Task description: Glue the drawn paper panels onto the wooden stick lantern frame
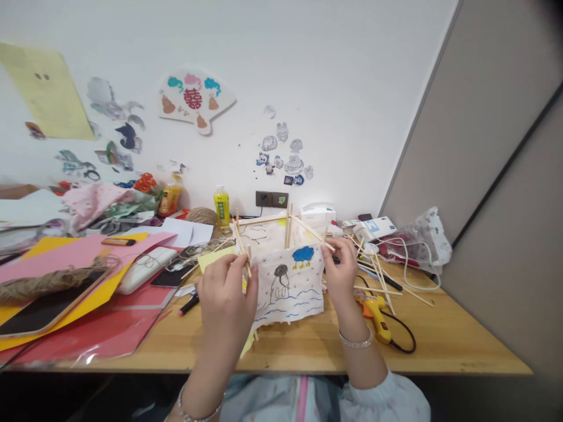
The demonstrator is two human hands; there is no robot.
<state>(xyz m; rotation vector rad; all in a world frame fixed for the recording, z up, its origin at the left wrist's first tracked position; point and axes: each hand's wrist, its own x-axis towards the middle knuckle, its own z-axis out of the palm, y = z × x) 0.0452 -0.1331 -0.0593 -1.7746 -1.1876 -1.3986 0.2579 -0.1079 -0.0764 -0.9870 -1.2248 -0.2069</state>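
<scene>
A frame of thin wooden sticks point(288, 227) stands on the desk in front of me, with drawn-on white panels on its sides. The near panel point(288, 287) carries a blue cloud, a small house-like figure and blue waves. My left hand point(229, 293) is closed at the panel's upper left corner, pinching the stick frame there. At the upper right corner my right hand point(341, 266) pinches the panel's edge between thumb and fingers, next to a stick end. A yellow glue gun point(376, 316) lies on the desk just right of my right wrist.
Loose sticks point(382, 281) and a clear plastic bag point(422, 240) lie to the right. Coloured paper sheets point(145, 328), a phone point(53, 305) and a twine bundle point(48, 286) cover the left. Behind stand a green-labelled bottle point(221, 206) and a twine ball point(201, 215).
</scene>
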